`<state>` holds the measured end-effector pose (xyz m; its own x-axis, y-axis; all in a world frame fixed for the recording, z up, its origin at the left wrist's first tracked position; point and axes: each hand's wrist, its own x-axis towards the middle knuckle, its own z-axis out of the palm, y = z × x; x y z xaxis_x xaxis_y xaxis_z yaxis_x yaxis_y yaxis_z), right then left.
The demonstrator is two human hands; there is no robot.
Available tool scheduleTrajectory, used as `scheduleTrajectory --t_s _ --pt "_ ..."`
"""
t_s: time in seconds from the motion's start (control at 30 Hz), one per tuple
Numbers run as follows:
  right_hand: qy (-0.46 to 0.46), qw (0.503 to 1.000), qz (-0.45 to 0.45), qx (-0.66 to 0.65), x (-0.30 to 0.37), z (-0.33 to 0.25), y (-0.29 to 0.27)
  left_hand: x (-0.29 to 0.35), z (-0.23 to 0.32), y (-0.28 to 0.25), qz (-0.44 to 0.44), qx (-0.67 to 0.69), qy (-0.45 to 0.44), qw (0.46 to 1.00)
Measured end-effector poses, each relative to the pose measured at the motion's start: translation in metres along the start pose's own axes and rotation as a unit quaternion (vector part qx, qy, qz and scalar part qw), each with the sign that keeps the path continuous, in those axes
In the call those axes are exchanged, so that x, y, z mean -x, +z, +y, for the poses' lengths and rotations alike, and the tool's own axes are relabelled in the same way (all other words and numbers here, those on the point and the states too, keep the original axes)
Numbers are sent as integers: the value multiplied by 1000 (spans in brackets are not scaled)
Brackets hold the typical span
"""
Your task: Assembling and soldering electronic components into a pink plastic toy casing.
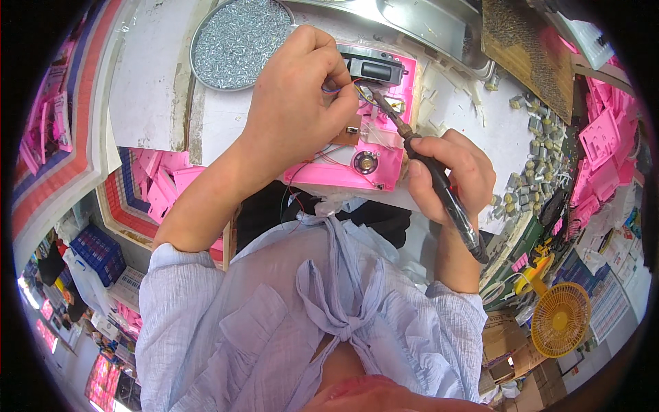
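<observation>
My right hand grips a soldering iron by its black handle, with the tip angled up and left. Thin coloured wires are pinched between the thumb and fingers of my left hand, close to the iron's tip. Both hands are over a pink plastic housing. In it sit a black and grey part at the far end, a small brown circuit board and a round speaker. Loose wires hang over its near edge. My left hand hides part of the housing.
A round metal tray full of small screws stands at the far left. Metal trays and a brown board lie at the back right. Several small metal motors are scattered on the right. Pink parts fill a bin; a yellow fan stands lower right.
</observation>
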<state>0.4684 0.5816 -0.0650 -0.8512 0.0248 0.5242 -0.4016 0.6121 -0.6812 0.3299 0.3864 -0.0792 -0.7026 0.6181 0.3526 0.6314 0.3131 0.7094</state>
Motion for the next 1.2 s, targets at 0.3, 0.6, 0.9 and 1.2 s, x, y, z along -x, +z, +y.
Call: scheduleTrajectory --t_s 0.3,0.6,0.9,1.2 --pt "7 1000 -3 1 -1 1 2 0 0 0 5 -9 -1 1000" --pt "-14 999 -27 8 -3 6 3 1 1 7 29 -21 -2 999" --pt "-16 1000 -17 5 -6 5 5 2 2 8 32 -23 -9 999" --pt "19 1000 8 0 -7 2 8 3 1 9 38 -28 -9 999"
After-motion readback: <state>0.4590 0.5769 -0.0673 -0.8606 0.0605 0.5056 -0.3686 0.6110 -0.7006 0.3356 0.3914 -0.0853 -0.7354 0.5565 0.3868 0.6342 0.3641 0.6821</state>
